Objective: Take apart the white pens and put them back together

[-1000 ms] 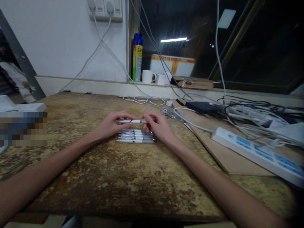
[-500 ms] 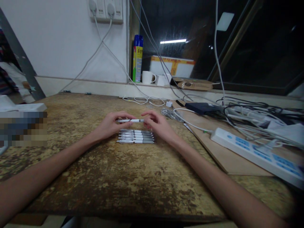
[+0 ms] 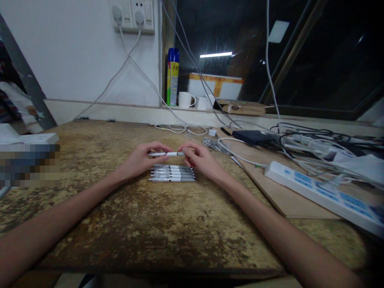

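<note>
A white pen [image 3: 168,154] lies level between my two hands, just above the table. My left hand [image 3: 148,155] is closed on its left part, with thumb and fingers on the barrel. At the pen's right end, the fingertips of my right hand [image 3: 195,155] pinch it; that end is partly hidden by the fingers. Directly below the hands, several white and grey pens [image 3: 172,174] with clear ends lie side by side in a row on the worn wooden table [image 3: 156,228].
A white power strip [image 3: 321,192] rests on a brown board [image 3: 270,172] at right, with tangled cables [image 3: 312,140] behind it. A bag of small metal-looking parts [image 3: 214,144] lies past my right hand. On the sill stand a spray can [image 3: 173,78] and a white mug [image 3: 186,100].
My right hand's fingers have closed in on the pen's right end. The pen and my left hand keep nearly the same place; the view has shifted slightly.
</note>
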Tool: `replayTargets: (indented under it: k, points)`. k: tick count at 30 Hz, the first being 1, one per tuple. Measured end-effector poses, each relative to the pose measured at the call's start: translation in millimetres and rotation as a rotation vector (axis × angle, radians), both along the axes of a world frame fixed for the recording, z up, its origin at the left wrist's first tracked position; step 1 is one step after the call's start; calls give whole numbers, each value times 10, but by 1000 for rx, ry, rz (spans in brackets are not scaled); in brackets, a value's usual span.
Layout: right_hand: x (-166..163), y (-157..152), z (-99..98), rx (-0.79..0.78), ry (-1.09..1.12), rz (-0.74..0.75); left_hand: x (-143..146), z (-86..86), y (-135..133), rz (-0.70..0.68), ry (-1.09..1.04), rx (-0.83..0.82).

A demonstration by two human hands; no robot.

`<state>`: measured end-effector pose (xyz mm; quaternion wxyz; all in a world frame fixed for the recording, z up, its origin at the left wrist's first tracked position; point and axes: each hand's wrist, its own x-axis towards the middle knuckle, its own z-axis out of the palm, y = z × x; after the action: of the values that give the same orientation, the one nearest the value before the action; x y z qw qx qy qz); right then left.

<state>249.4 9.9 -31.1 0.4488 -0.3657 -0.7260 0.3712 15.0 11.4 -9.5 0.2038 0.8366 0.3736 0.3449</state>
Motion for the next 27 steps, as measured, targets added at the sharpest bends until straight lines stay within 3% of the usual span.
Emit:
replayTargets:
  k: [5,11,16,22,27]
  points:
    - [-8,-10,11,54,9,-26,-4,-14,9,-22,-28,-3]
    - [-17,-27,10,-42,-13,-4,-5,-25,13,-57,-43,-7]
    - [-31,-55,42,45,-17,12,-13,-27,20,-49,-52,19]
    - [-29,-40,-2,-32,-13,42,-19,-7,17,-44,-20,61]
    - [-26,-89,38,135,-108,-11,-16,4,11,-39,-16,43]
